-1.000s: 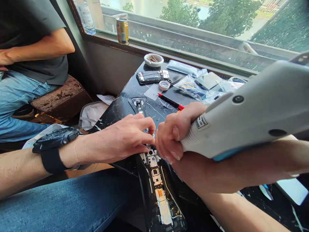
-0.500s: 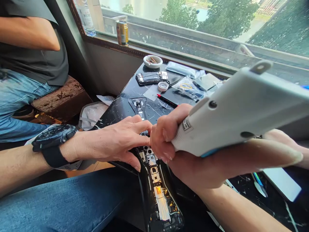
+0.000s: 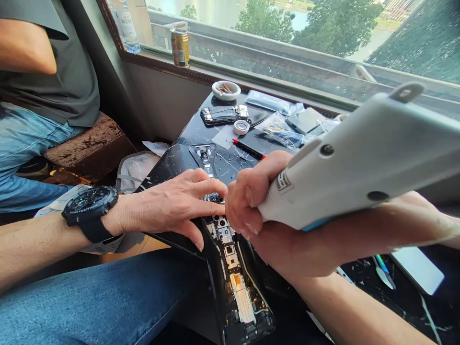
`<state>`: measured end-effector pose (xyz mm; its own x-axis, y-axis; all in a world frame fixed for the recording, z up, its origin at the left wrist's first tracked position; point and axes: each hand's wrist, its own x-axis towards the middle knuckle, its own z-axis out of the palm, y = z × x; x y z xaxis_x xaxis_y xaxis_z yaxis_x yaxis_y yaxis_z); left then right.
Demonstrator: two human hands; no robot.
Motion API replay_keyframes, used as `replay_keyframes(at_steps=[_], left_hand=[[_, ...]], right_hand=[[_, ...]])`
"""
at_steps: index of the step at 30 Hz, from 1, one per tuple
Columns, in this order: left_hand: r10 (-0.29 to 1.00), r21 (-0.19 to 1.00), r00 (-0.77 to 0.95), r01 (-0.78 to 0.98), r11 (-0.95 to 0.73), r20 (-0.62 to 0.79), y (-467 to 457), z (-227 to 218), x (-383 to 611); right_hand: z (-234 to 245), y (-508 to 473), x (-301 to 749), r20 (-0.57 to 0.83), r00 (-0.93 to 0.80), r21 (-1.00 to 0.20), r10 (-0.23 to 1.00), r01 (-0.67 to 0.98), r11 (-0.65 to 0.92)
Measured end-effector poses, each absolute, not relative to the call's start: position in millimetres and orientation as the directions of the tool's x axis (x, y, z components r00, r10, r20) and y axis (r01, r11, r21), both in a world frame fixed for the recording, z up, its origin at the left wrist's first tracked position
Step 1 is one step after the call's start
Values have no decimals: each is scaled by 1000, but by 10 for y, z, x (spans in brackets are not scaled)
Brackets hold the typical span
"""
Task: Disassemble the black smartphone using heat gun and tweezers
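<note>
An opened phone (image 3: 237,278) with its circuit boards bare lies at the near edge of the black marbled table (image 3: 172,165). My left hand (image 3: 172,207), a black watch on its wrist, rests flat at the phone's upper end, fingers stretched toward my right hand. My right hand (image 3: 251,199) is closed round the front end of a large white power tool (image 3: 362,158), whose tip is hidden behind the fingers, right over the phone's top.
Farther back lie a second opened phone (image 3: 224,114), a roll of tape (image 3: 240,127), a red-and-black pen (image 3: 247,149), plastic bags (image 3: 280,127) and a white dish (image 3: 226,89). A can (image 3: 179,47) stands on the sill. A seated person (image 3: 43,81) is at the left.
My left hand's fingers have flattened out and the thumb has dropped to the table edge. The white tool has tilted slightly; both hands stay at the phone's upper end.
</note>
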<state>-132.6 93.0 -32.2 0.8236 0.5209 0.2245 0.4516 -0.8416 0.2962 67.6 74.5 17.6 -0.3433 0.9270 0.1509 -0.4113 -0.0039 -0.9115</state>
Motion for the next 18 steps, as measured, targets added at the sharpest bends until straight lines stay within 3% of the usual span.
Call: replay_keyframes(at_steps=[3, 7, 11, 18], left_hand=[[424, 291, 889, 364, -885, 176, 941, -342, -1350], [436, 257, 880, 385, -887, 187, 950, -356, -1367], [459, 260, 870, 408, -875, 180, 941, -380, -1389], [498, 300, 807, 413, -860, 317, 951, -401, -1283]], right_hand=[[123, 746, 696, 170, -303, -904, 938, -427, 26], [151, 757, 693, 201, -225, -891, 953, -447, 82], [288, 793, 678, 133, -127, -917, 983, -392, 74], [300, 842, 718, 166, -1, -896, 986, -417, 151]])
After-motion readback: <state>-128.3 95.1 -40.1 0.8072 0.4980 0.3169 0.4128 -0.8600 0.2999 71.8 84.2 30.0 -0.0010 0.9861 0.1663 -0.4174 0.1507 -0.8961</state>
